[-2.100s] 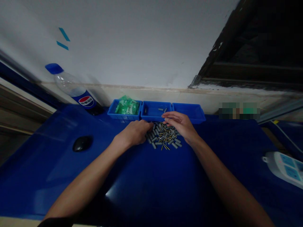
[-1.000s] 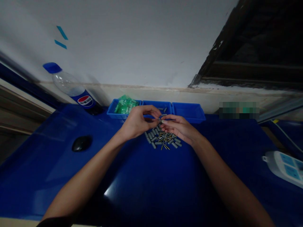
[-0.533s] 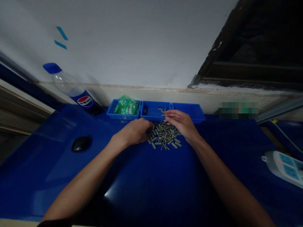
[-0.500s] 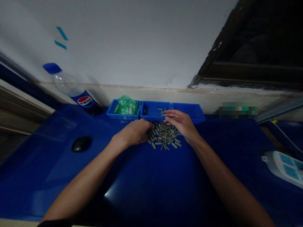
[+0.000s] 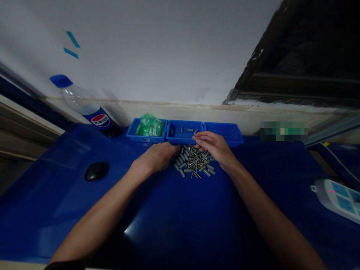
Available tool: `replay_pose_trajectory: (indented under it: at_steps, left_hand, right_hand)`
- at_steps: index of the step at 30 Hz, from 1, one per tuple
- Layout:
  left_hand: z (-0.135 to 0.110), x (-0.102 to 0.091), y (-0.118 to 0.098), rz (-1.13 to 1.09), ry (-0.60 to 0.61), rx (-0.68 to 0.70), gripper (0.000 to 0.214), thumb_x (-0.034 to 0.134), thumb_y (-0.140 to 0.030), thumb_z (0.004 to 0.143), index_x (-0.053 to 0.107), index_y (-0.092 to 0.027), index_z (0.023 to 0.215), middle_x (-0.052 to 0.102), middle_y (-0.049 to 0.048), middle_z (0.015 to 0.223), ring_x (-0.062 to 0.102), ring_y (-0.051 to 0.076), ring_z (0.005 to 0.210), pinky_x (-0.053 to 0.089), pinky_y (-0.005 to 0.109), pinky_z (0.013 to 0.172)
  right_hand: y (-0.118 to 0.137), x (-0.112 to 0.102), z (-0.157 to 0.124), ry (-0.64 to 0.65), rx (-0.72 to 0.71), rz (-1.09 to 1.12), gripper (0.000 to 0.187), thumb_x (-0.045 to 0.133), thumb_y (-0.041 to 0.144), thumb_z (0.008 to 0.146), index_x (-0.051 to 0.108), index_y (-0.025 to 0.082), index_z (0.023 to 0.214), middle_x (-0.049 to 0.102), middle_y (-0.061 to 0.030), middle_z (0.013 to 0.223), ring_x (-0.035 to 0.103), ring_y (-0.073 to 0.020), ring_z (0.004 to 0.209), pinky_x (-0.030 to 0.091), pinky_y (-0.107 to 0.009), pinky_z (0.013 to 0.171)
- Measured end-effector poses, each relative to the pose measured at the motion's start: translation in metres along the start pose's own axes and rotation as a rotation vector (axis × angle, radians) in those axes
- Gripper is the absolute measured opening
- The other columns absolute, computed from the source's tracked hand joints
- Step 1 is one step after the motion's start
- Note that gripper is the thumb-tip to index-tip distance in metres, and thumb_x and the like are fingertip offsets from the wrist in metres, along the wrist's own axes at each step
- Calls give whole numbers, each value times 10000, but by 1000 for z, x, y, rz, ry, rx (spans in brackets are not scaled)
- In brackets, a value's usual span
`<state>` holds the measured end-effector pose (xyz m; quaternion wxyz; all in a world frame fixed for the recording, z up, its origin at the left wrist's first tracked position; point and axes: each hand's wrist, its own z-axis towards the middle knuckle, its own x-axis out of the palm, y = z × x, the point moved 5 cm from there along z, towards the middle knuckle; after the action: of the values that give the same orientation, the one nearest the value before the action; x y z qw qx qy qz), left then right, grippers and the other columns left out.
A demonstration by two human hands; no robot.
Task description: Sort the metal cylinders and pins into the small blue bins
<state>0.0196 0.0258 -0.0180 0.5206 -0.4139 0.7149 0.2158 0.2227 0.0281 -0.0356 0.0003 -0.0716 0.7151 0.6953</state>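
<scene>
both hands sit at the frame's centre over a heap of grey sleeves and brass pins (image 5: 194,163), within easy reach of the middle blue bin (image 5: 184,135) just above. left hand (image 5: 156,157) lies knuckles-up, fingers curled under; whether they pinch a part, i cannot tell. right hand (image 5: 215,148) rests on the heap's upper right edge, fingers together and extended.

Trays (image 5: 184,140) and a bottle (image 5: 90,110) are blocking the far edge; the mouse (image 5: 96,171) is sitting left; bare mat (image 5: 180,221) is lying open nearer.

small assembly workbench: blue parts bins (image 5: 185,132), loose metal pins (image 5: 194,162), blue mat (image 5: 180,210)
</scene>
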Motion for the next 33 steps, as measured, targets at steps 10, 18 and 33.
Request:
replay_pose_trajectory:
  at_steps: [10, 18, 33]
  left_hand:
    - [-4, -32, -10, -338, -335, 223, 176, 578, -128, 897, 703, -157, 1017, 699, 32, 787, 635, 149, 688, 457, 268, 654]
    - [-1, -31, -9, -604, -436, 228, 30, 614, -165, 852, 638, -165, 835, 699, 8, 735, 644, 121, 652, 484, 239, 637]
    - [8, -20, -10, -507, -390, 196, 47, 642, -132, 857, 679, -155, 877, 734, 34, 782, 687, 146, 715, 504, 253, 675]
  right_hand:
    - [-5, 3, 1, 88, 54, -9, 189, 753, 342, 861, 770, 262, 1032, 823, -83, 958, 761, -242, 827, 596, -425, 781]
    - [-16, 13, -3, 229, 175, 206, 270, 851, 406, 804, 782, 236, 1002, 814, -86, 896, 779, -242, 850, 606, -410, 821]
    - [-10, 6, -1, 142, 27, -25, 111, 805, 290, 749, 770, 232, 837, 741, -29, 716, 684, -194, 654, 569, -407, 713]
